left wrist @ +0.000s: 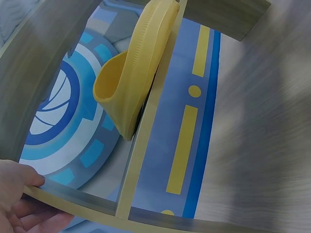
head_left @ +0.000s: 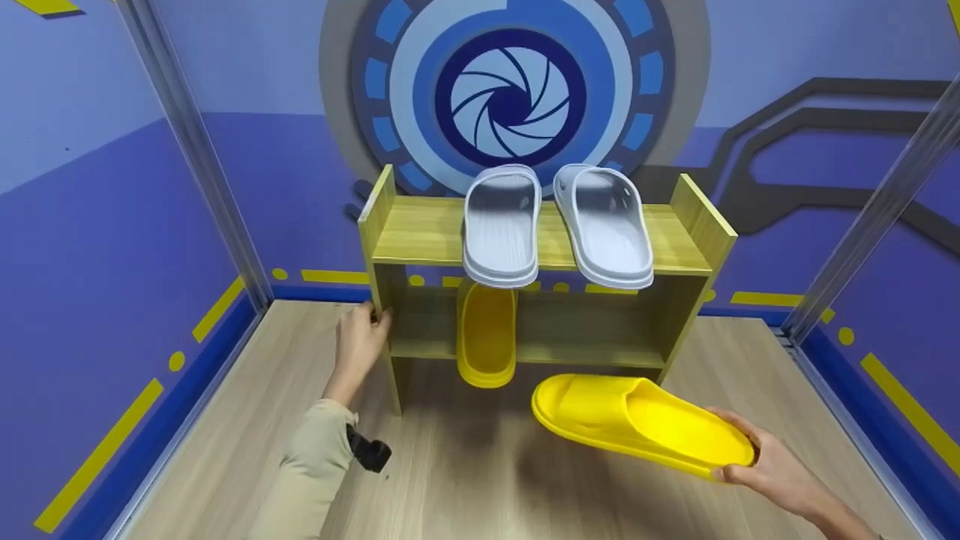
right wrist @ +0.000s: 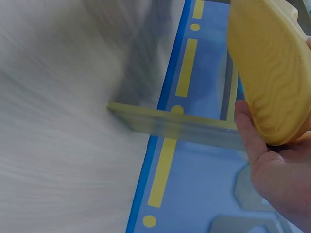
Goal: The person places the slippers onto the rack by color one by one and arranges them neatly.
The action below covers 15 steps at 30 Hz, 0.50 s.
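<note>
A wooden two-tier shoe rack (head_left: 420,229) stands on the floor. My left hand (head_left: 358,341) grips the edge of its left side panel, thumb on the inner face in the left wrist view. My right hand (head_left: 780,469) holds a yellow slipper (head_left: 637,424) by its heel end, off the floor in front of the rack's right part, toe pointing left. The matching yellow slipper (head_left: 487,337) rests on the lower shelf, left of the middle, its heel jutting past the front edge. On the top shelf sit two light grey slippers, one left (head_left: 501,229) and one right (head_left: 606,229).
The wood-patterned floor (head_left: 465,487) spreads around the rack. Behind it is a blue printed wall (head_left: 262,180), with metal corner posts at the left (head_left: 199,165) and right (head_left: 877,202). A black strap device (head_left: 369,450) is on the left wrist.
</note>
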### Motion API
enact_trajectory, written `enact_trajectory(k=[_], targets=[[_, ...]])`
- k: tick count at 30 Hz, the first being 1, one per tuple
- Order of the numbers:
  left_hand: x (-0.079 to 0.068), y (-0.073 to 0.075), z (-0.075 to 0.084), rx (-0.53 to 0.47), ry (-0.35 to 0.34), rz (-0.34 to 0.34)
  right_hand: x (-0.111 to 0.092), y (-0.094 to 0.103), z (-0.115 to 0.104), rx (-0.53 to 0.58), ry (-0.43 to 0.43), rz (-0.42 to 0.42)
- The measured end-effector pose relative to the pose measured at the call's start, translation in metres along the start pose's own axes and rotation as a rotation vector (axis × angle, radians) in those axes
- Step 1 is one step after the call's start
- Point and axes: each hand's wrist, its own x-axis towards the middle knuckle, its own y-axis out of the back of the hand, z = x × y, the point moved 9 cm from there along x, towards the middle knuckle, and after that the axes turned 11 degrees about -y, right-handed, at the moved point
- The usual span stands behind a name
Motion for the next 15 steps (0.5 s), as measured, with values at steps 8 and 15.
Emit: enact_trajectory(k=[8,15], targets=[[0.000,0.000,0.000,-0.008,-0.010,0.007,-0.003,0.008,-0.012,0.010,0.004,0.214],[0.001,0.000,-0.001,-0.020,-0.006,0.011,0.006,0.009,-0.012,-0.068,-0.092,0.394]])
